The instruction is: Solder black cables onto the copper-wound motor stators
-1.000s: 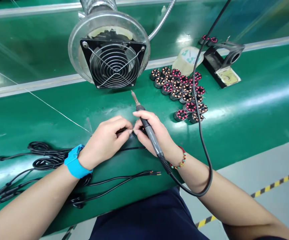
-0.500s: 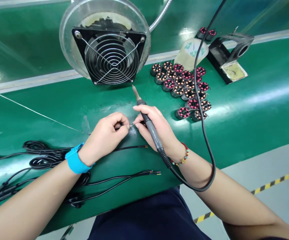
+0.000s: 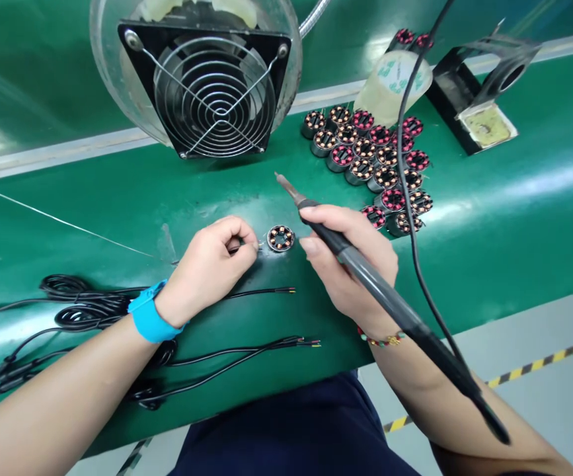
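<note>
My left hand (image 3: pixel 211 261) is closed, thumb against fingers, on the end of a black cable (image 3: pixel 235 249); thin bare wire tips stick out past the fingertips. Just right of those tips a small round motor stator (image 3: pixel 281 248) with copper windings lies on the green bench, very near or touching them; I cannot tell which. My right hand (image 3: pixel 348 264) grips a soldering iron (image 3: pixel 380 281) like a pen. Its tip (image 3: pixel 280 178) points up and left, above and apart from the stator.
An extractor fan (image 3: pixel 217 99) stands at the back. Several stators (image 3: pixel 360 170) are grouped at right, by a tape roll (image 3: pixel 390 89) and an iron stand (image 3: pixel 457 99). Black cables (image 3: pixel 88 307) lie at front left. The iron's cord (image 3: pixel 405 172) hangs across the right side. Solder wire (image 3: pixel 68 220) runs from the left.
My right hand has moved right, away from my left fingertips, and swung the soldering iron to a flatter slant. The stator between the hands now shows. My left hand has stayed nearly in place.
</note>
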The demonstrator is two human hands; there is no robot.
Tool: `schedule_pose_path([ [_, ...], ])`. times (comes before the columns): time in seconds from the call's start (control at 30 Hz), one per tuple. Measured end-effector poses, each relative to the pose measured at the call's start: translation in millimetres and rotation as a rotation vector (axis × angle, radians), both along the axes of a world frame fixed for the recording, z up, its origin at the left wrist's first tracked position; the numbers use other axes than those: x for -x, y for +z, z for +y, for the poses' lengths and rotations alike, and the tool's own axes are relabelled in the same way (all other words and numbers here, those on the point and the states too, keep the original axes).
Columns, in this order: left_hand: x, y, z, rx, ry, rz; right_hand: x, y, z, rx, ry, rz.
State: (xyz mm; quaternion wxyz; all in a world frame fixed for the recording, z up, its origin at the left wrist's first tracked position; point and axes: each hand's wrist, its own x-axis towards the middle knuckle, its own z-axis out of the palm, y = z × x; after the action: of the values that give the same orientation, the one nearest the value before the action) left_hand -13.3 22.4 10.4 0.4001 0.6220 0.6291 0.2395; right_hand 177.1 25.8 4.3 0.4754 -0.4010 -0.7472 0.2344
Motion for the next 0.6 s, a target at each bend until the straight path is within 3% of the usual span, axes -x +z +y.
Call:
schedule_pose_path([
  [0.13,-0.8,-0.7,-0.2,0.022,0.027,0.001,-3.5,4.6,-2.3,-0.083,-0.037,0.047],
  [0.3,-1.1,-2.0,-0.8,0.015,0.021,-0.003,-5.5,6.5,-2.8,-0.084,0.023,0.070],
  [0.6,-2.4,-1.3,0.6,0.008,0.041,0.012,-3.9,6.8,-2.6,-0.097,0.010,0.029],
])
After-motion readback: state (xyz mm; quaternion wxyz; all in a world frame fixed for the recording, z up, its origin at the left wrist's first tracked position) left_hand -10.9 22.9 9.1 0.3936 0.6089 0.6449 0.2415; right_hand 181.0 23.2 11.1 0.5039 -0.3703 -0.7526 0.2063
